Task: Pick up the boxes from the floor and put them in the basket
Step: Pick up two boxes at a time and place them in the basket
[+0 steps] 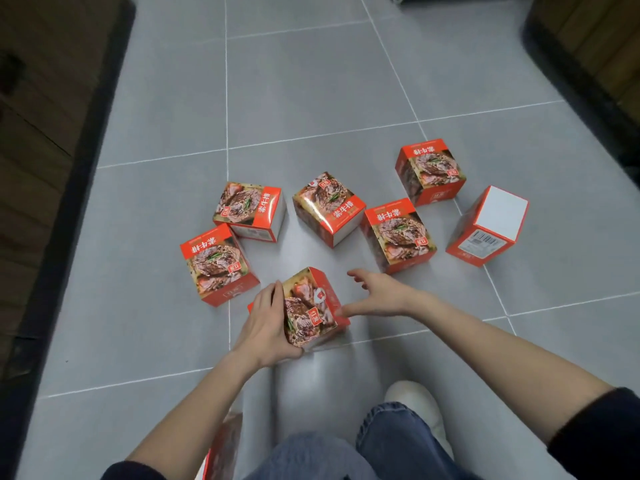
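Several red-orange food boxes with a steak picture lie scattered on the grey tiled floor [311, 98]. My left hand [268, 320] grips the left side of the nearest box [310, 310], which is tilted. My right hand [375, 294] hovers open just right of that box, fingers spread, its lower fingertips at the box's right corner. Other boxes lie at the left [216, 263], the back left [251, 211], the centre [329, 207], the right [398, 235] and the back right [429, 171]. One box [488, 225] lies with its white side up. No basket is in view.
Another box [221, 448] shows partly at the bottom, beside my left forearm. My jeans-clad knees [346, 452] and a white shoe [415, 403] are below. Dark furniture with black bases lines the left [52, 202] and right [588, 81] edges.
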